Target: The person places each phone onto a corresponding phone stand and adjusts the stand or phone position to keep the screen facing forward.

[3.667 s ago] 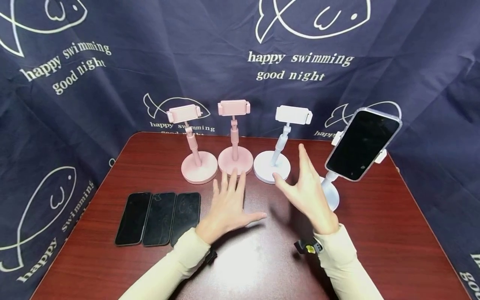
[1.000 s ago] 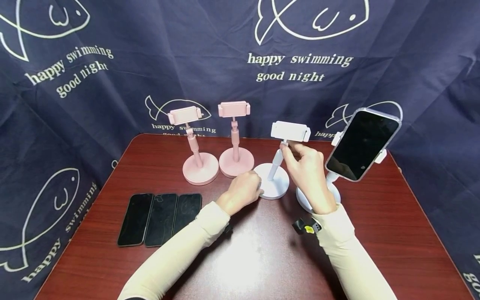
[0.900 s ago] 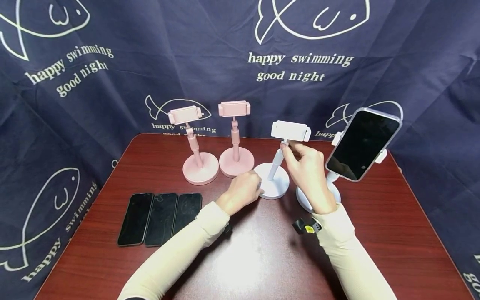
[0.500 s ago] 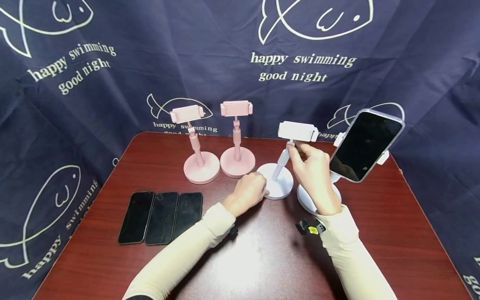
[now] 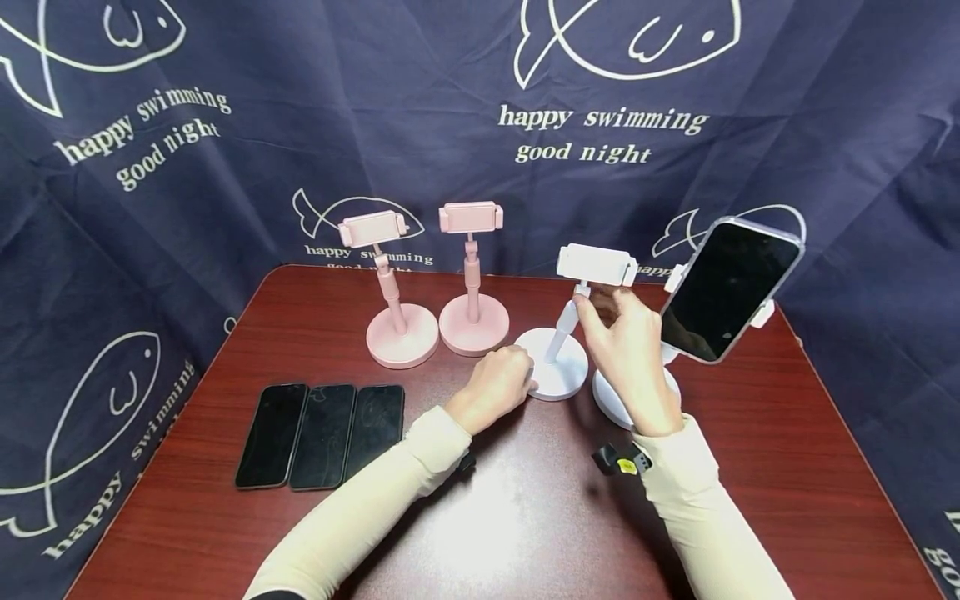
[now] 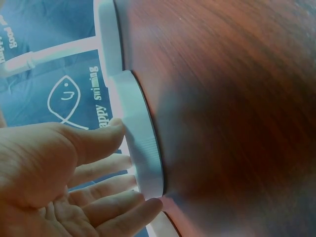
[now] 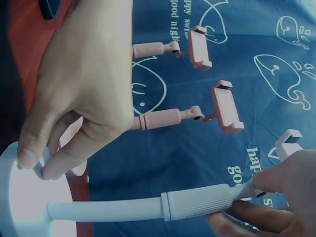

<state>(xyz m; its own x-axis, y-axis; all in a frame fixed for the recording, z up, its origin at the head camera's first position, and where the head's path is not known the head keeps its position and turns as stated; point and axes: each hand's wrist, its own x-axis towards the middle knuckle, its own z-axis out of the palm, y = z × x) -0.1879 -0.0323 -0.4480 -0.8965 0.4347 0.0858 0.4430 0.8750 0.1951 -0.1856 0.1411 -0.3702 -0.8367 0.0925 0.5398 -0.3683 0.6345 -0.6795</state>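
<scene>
A white phone stand [image 5: 570,321] with an unoccupied clamp [image 5: 597,265] stands between both hands. My left hand [image 5: 495,383] grips the left rim of its round base [image 7: 29,197], thumb on top and fingers around the side, as the left wrist view shows. My right hand [image 5: 630,346] pinches the upper pole at the joint below the clamp; in the right wrist view those fingers [image 7: 281,182] are partly cut off. To the right, a second white stand [image 5: 615,400] holds a black-screened phone [image 5: 733,290] tilted in its clamp.
Two pink phone stands [image 5: 402,336] [image 5: 474,323] stand at the back left. Phones [image 5: 272,435] [image 5: 322,437] [image 5: 377,425] lie side by side on the red-brown table [image 5: 195,533]. A dark blue printed cloth [image 5: 420,108] hangs behind.
Both hands have come from hovering open to holding the white stand, which has moved nearer to me. In the last second it has shifted slightly right.
</scene>
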